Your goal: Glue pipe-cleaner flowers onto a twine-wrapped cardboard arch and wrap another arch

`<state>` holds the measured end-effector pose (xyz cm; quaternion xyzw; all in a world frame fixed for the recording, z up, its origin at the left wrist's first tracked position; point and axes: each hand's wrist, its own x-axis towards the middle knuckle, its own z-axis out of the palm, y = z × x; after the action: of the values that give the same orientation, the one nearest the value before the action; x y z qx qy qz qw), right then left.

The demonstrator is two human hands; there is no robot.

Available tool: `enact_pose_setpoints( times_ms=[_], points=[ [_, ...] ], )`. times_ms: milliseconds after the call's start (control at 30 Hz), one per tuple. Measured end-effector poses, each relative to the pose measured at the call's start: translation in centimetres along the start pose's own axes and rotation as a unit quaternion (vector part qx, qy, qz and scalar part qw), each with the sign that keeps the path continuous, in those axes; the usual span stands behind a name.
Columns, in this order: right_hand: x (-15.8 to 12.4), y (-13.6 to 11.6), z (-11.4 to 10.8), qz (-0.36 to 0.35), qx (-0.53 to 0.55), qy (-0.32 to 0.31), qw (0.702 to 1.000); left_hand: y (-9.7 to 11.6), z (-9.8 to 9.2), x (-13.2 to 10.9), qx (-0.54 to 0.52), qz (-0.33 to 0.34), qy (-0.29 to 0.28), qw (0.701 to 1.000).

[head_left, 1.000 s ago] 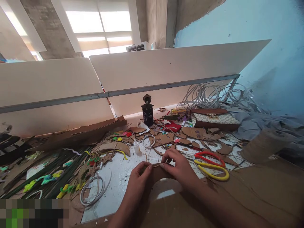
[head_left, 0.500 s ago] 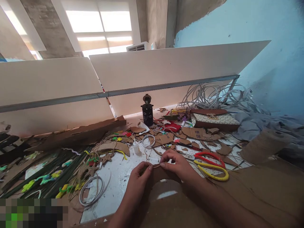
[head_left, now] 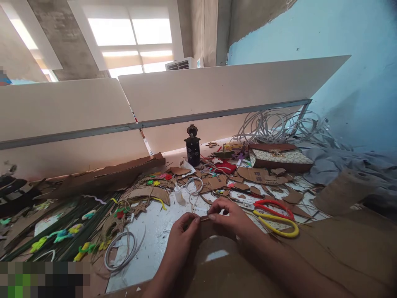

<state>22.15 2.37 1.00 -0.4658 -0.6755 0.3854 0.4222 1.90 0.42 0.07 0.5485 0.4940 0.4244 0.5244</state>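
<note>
My left hand (head_left: 183,228) and my right hand (head_left: 228,217) are close together in front of me. Both pinch the upper edge of a curved piece of cardboard (head_left: 211,230), thumbs and fingers pressed together. Along that edge lies a thin cord (head_left: 192,202), whose loose part runs away beyond my left fingertips. Just past my hands a small white squeeze bottle (head_left: 179,194) stands upright. Scissors (head_left: 276,221) with one red and one yellow handle lie beside my right wrist, blades partly behind the hand.
Cardboard scraps (head_left: 260,176) litter the table's far side. A black bottle (head_left: 192,152) with its lid up and a patterned handbag (head_left: 281,157) stand behind. White tubing coils (head_left: 121,251) lie at left, near bright knitted flowers (head_left: 60,236). A brown fabric roll (head_left: 344,192) sits at right.
My hands stay nearly in place, pinching the same cardboard edge, with a slight shift of the right fingers. The whole view has moved down a little.
</note>
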Motion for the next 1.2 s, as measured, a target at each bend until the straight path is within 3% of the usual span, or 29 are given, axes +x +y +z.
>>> enact_pose_setpoints(
  times_ms=[500, 1200],
  points=[
    [-0.4, -1.3, 0.6, 0.020, 0.006, 0.004, 1.000, -0.1, 0.1, 0.0, -0.004, -0.005, -0.017, 1.000],
    [0.0, -0.1, -0.5, -0.001, 0.009, -0.011, 1.000, 0.4, 0.0, -0.1, -0.049, -0.018, -0.010, 0.999]
  ],
)
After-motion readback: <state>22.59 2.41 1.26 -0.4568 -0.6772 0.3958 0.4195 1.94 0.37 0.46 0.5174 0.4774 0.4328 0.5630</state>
